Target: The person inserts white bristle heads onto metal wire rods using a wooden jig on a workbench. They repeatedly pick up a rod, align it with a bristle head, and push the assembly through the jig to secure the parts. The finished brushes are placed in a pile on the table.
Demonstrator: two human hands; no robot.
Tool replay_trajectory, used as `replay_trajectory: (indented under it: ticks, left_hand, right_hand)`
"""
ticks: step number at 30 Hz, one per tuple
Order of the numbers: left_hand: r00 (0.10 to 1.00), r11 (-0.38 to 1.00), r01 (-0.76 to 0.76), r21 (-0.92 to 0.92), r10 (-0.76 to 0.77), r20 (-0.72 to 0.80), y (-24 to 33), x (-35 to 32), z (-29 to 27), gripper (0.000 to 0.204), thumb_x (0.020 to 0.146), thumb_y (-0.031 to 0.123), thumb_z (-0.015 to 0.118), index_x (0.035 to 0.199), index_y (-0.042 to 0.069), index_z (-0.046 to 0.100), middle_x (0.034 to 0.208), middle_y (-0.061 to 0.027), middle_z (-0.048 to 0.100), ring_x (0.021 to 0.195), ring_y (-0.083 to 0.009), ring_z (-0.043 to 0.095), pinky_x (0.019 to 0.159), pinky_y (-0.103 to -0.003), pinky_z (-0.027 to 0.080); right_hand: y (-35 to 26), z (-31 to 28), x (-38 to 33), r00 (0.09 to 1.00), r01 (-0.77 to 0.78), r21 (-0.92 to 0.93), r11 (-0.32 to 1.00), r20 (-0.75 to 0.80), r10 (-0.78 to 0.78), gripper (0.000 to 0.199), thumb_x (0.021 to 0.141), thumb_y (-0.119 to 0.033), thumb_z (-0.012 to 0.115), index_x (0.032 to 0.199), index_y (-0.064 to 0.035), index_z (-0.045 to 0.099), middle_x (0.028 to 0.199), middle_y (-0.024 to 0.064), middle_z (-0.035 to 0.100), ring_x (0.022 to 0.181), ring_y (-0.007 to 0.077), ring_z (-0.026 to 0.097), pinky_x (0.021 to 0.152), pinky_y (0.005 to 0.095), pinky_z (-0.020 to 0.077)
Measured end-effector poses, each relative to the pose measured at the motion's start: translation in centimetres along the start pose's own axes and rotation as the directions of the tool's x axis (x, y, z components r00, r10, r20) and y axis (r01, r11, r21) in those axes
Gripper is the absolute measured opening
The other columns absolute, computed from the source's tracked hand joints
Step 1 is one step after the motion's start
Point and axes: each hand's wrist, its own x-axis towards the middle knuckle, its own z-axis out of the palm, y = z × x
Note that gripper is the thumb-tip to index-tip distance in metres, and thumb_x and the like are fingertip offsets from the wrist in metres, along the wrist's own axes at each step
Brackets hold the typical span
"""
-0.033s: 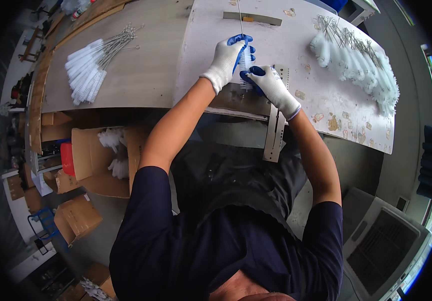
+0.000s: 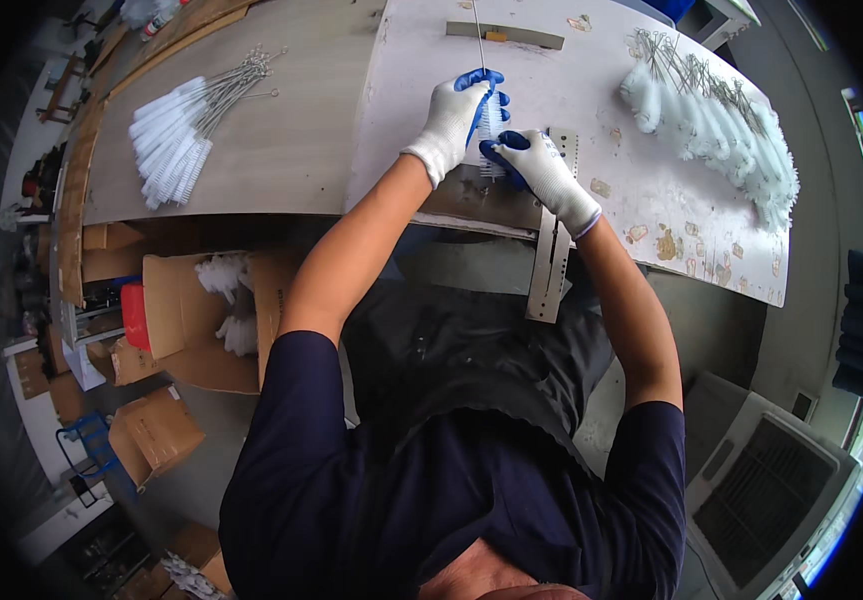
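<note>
Both my hands wear white gloves with blue palms and meet over the white workbench [image 2: 651, 200]. My left hand [image 2: 454, 120] grips the upper part of a white bottle brush [image 2: 491, 128], whose thin twisted wire stem [image 2: 477, 35] points away from me. My right hand [image 2: 543, 170] holds the lower end of the same brush, fingers closed around it. The bristles show only in the gap between the two gloves.
A heap of white wire-stem brushes [image 2: 176, 140] lies on the wooden board at left, and a longer row [image 2: 721, 115] at right. A perforated metal strip [image 2: 549, 270] hangs off the bench edge. Open cardboard boxes [image 2: 181, 310] with white brushes stand below left, and a white grilled unit [image 2: 761, 480] lower right.
</note>
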Motion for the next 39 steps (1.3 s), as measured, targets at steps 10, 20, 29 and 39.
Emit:
replay_trajectory:
  ticks: [10, 20, 29, 39]
  left_hand:
    - [0.996, 0.994, 0.083, -0.072, -0.086, -0.032, -2.2, 0.5, -1.0, 0.022, 0.097, 0.008, 0.06, 0.113, -0.002, 0.071, 0.094, -0.0132, 0.072, 0.08, -0.0239, 0.071, 0.072, -0.036, 0.062]
    - [0.986, 0.986, 0.165, 0.008, -0.165, 0.009, -2.5, 1.0, -1.5, 0.022, 0.094, 0.005, 0.065, 0.112, -0.003, 0.072, 0.093, -0.0149, 0.074, 0.081, -0.0248, 0.073, 0.074, -0.036, 0.062]
    - [0.978, 0.979, 0.204, -0.015, -0.203, 0.051, -2.1, 1.2, -1.4, 0.023, 0.093, 0.004, 0.063, 0.112, -0.004, 0.072, 0.087, -0.0149, 0.072, 0.074, -0.0238, 0.071, 0.067, -0.035, 0.061]
    - [0.976, 0.942, 0.183, 0.283, -0.21, 0.066, -2.7, 2.0, 2.3, 0.018, 0.094, 0.006, 0.061, 0.104, -0.002, 0.074, 0.083, -0.0097, 0.071, 0.066, -0.0169, 0.066, 0.062, -0.031, 0.057]
  right_hand:
    - [-0.4, 1.3, 0.4, 1.0, -0.016, -0.309, 0.951, 0.002, 0.017, 0.06, 0.091, -0.051, 0.068, 0.118, 0.0035, 0.07, 0.106, 0.0217, 0.074, 0.096, 0.0277, 0.073, 0.085, 0.0364, 0.0557]
    - [2.2, 0.1, -3.3, 0.813, 0.451, -0.538, 0.712, -0.082, -0.577, 0.033, 0.088, -0.033, 0.071, 0.11, -0.0089, 0.067, 0.099, 0.0142, 0.07, 0.093, 0.0358, 0.068, 0.082, 0.0426, 0.0546]
    - [2.3, -0.1, -0.3, 0.6, 0.723, -0.678, 0.13, 0.525, -0.604, 0.057, 0.088, -0.036, 0.068, 0.138, -0.0123, 0.057, 0.143, 0.0085, 0.054, 0.108, 0.0306, 0.059, 0.094, 0.0453, 0.0506]
    - [3.8, 1.1, 1.3, 0.478, 0.762, -0.646, 0.042, 0.518, -0.709, 0.015, 0.087, -0.025, 0.061, 0.092, -0.0112, 0.062, 0.088, 0.0061, 0.066, 0.084, 0.0247, 0.066, 0.073, 0.0378, 0.0531]
